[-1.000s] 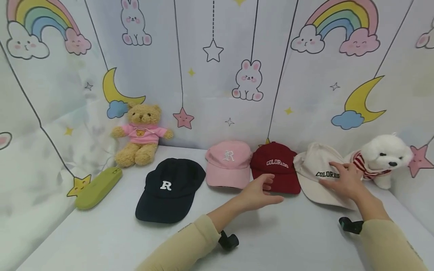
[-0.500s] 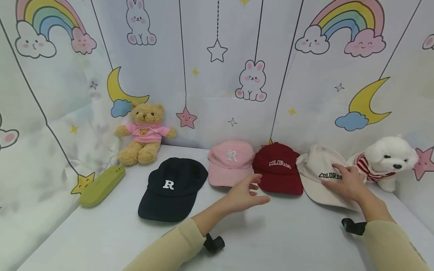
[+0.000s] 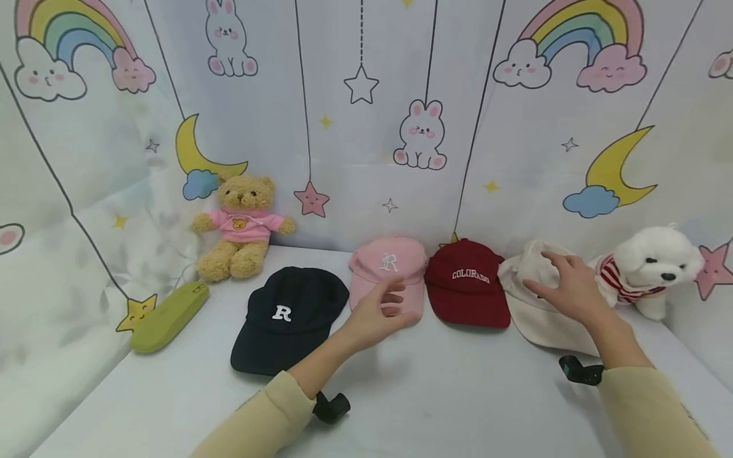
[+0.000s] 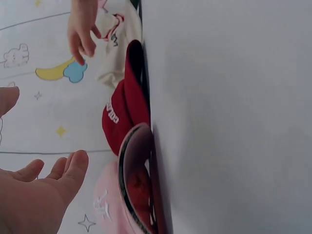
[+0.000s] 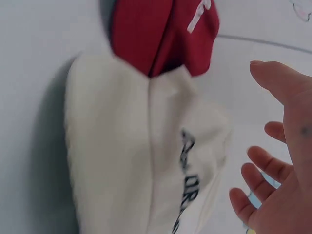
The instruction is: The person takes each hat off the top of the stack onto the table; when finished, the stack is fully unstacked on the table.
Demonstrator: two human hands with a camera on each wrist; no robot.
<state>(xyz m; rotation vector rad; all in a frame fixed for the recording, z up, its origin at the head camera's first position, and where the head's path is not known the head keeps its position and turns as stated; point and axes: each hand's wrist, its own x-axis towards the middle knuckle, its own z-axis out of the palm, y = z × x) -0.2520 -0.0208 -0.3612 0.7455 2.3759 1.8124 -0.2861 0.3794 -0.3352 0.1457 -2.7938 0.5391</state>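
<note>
My left hand (image 3: 378,318) hovers in front of the pink cap (image 3: 386,254), its fingers apart and nothing in them. In the left wrist view that hand (image 4: 46,190) shows beside the pink cap's brim. Over the cream cap (image 5: 141,146) is my right hand (image 3: 567,286), fingers spread, covering most of the lettering in the head view. A gap separates the fingers from the cream cap in the right wrist view. Between these two caps sits a dark red cap (image 3: 466,286) lettered COLORADO. The black cap (image 3: 286,318) with a white R lies left of the pink one.
A teddy bear (image 3: 240,226) in a pink hoodie sits at the back left, near a green elongated case (image 3: 170,318). The white plush dog (image 3: 653,267) stands at the right, beside the cream cap. A printed curtain (image 3: 361,159) rises behind the white table (image 3: 446,407).
My left hand has moved left, from before the red cap to before the pink cap. My right hand has lifted off the cream cap and shifted slightly left.
</note>
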